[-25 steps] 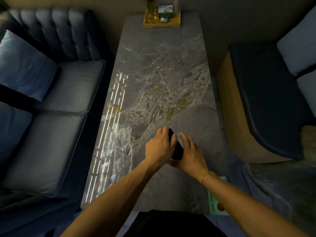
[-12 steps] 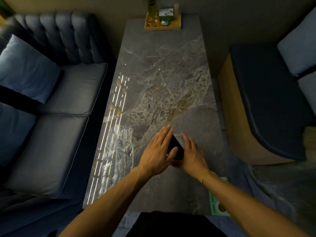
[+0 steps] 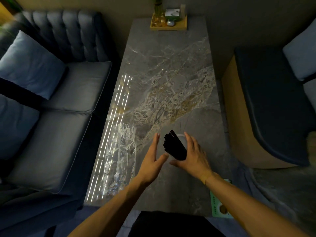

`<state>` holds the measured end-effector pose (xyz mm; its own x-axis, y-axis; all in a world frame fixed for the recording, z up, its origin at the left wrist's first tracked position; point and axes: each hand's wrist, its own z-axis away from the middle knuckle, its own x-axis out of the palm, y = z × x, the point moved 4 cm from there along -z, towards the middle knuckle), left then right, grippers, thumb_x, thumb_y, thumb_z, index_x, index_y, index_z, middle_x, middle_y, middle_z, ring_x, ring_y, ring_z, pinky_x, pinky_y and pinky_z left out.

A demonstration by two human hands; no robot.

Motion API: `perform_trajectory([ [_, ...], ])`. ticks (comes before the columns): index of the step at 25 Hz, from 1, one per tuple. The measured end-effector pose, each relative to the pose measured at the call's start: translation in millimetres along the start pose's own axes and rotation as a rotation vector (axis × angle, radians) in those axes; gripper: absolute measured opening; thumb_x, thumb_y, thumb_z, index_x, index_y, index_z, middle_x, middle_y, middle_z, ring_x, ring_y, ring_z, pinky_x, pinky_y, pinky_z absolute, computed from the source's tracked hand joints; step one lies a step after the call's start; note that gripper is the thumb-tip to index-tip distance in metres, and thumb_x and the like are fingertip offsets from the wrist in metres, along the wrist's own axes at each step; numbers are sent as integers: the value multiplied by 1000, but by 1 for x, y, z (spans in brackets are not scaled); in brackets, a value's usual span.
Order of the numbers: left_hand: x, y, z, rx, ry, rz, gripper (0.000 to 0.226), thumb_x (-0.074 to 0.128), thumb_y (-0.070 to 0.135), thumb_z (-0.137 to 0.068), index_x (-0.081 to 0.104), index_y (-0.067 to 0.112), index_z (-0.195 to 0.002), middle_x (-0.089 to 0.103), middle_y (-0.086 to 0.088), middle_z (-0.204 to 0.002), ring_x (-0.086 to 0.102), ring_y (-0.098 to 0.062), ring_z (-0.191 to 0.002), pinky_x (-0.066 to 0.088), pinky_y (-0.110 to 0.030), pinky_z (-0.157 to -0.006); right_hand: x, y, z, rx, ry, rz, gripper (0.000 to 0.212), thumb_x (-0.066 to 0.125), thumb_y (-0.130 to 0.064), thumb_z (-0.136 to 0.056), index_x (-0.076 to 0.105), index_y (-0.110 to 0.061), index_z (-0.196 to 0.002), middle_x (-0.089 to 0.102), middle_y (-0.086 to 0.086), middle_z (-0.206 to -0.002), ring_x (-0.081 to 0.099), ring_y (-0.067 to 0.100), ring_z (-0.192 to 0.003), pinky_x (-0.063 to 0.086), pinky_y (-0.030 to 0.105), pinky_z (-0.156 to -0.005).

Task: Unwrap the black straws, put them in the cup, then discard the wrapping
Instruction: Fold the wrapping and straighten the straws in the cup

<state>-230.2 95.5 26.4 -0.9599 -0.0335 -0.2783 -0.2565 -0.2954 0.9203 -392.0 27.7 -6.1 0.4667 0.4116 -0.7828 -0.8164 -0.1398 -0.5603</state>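
A bundle of black straws (image 3: 174, 145) stands in a clear cup (image 3: 180, 136) on the grey marble table (image 3: 171, 69), leaning toward the far left. My right hand (image 3: 192, 155) rests against the cup's right side with fingers spread; whether it grips the cup is unclear. My left hand (image 3: 153, 155) is open just left of the straws, fingers apart and not touching them. The crumpled clear plastic wrapping (image 3: 120, 154) lies flat on the table to the left of my left hand.
A wooden tray (image 3: 168, 23) with a plant and small items sits at the table's far end. A dark blue sofa (image 3: 51, 100) runs along the left, a padded bench (image 3: 273, 108) on the right. A green card (image 3: 220, 202) lies at the table's near right corner.
My left hand has let go of the straws and pulled back to the left, opening flat. The straws now stand uncovered in the cup.
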Motion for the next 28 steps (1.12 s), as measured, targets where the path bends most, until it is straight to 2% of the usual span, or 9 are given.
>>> perform_trajectory([
  [2,8,-8,6,-151,16,258,74,57,16,-95,12,25,-153,23,8,-158,23,-5,-142,36,-8,-97,-1,-1,1,-4,3,-4,127,60,-86,-49,0,-34,-148,22,4,-156,33,28,-138,36,47,-108],
  [3,12,-11,6,-190,14,304,73,58,12,-94,17,22,-152,27,5,-157,27,-5,-140,40,-12,-97,-2,-1,1,-5,6,-7,126,59,-86,-49,1,-34,-148,22,5,-156,34,27,-138,37,47,-107],
  [6,19,-14,5,-144,-28,230,63,57,16,-95,28,18,-151,34,2,-155,32,-9,-140,33,-36,-114,-3,-2,1,-9,15,-6,125,62,-82,-52,5,-30,-150,24,6,-155,36,28,-137,39,47,-107],
  [8,19,-16,2,-114,-22,147,54,56,22,-96,37,19,-147,44,2,-150,40,-12,-137,36,-41,-113,-3,-2,1,-3,9,-6,124,64,-79,-52,6,-29,-150,25,6,-155,37,29,-136,40,48,-106],
  [12,10,-16,-5,-78,128,-31,44,66,30,-89,56,27,-131,61,4,-128,58,-11,-113,52,-33,-92,-5,-3,1,0,-3,-13,125,70,-74,-52,6,-30,-149,24,5,-155,37,29,-136,41,48,-106],
  [17,6,-17,-13,-10,110,-98,41,70,30,-85,61,31,-126,64,8,-113,61,-1,-94,49,-19,-78,-8,-4,-1,-22,-30,1,124,73,-70,-54,4,-32,-149,21,4,-155,33,28,-138,39,47,-107],
  [22,12,-17,-9,13,93,-125,42,65,32,-88,58,32,-130,62,7,-121,63,-2,-95,54,-28,-84,-8,-8,0,-24,-21,-3,122,67,-73,-55,6,-29,-150,21,7,-155,33,31,-138,40,50,-107],
  [25,11,-15,-12,-2,89,-92,49,68,30,-86,54,32,-133,61,7,-126,62,1,-96,53,-23,-83,-13,-10,-4,-20,-25,9,122,68,-73,-56,5,-30,-150,20,7,-156,32,31,-139,38,50,-108],
  [28,9,-14,-14,-45,82,-69,59,71,34,-83,48,34,-137,55,13,-128,61,1,-99,51,-17,-78,-18,-12,-7,-20,-85,0,130,77,-67,-53,-4,-35,-149,13,3,-158,28,33,-141,37,54,-109],
])
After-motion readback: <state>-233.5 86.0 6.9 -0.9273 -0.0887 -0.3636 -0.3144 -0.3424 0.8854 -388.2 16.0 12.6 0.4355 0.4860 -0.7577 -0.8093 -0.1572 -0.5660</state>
